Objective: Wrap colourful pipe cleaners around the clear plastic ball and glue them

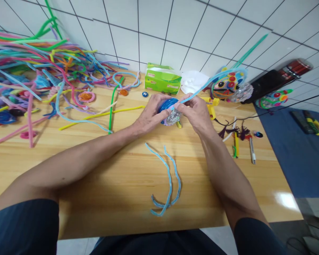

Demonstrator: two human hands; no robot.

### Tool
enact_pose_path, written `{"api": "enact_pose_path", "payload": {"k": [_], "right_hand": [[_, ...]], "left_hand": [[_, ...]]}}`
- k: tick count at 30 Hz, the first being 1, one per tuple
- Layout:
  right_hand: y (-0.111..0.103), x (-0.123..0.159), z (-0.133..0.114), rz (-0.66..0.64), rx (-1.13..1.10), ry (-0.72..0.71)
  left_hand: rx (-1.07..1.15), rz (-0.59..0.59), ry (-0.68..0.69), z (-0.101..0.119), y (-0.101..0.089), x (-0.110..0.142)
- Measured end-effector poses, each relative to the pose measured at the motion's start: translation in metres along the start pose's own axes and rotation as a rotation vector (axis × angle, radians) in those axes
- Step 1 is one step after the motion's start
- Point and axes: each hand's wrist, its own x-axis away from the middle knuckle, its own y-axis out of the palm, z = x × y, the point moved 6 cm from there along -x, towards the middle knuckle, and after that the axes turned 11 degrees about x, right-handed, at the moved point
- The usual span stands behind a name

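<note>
My left hand (149,115) is closed around a small round piece (169,111) wrapped in blue pipe cleaner with a shiny clear underside. My right hand (195,111) pinches a light blue pipe cleaner (202,88) against that piece; its free end runs up and to the right. Both hands hover over the wooden table (108,177). Two loose light blue pipe cleaners (168,180) lie on the table in front of me, between my forearms.
A big heap of coloured pipe cleaners (29,67) covers the table's left. A green tissue box (162,78) stands at the back. A yellow glue gun (211,106), finished colourful craft pieces (228,85), pens (252,150) and scraps lie to the right.
</note>
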Motion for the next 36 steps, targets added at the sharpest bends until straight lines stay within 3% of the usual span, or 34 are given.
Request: {"api": "enact_pose_path", "payload": {"k": [7,13,22,29,36], "right_hand": [[0.000,0.002,-0.003,-0.027,-0.010,0.018],[-0.004,-0.001,-0.006,-0.108,-0.136,-0.012],[-0.002,-0.002,0.000,-0.070,-0.099,0.027],[-0.001,-0.001,0.000,-0.040,-0.095,0.007],[-0.001,0.000,-0.009,-0.115,-0.065,-0.013]], "left_hand": [[0.198,-0.077,-0.071,-0.017,0.001,-0.008],[-0.043,-0.138,0.091,-0.008,-0.001,-0.010],[-0.086,-0.079,0.147,-0.002,0.001,-0.005],[-0.067,-0.056,0.120,-0.003,0.000,-0.002],[0.115,-0.182,0.024,-0.018,-0.001,-0.002]]}}
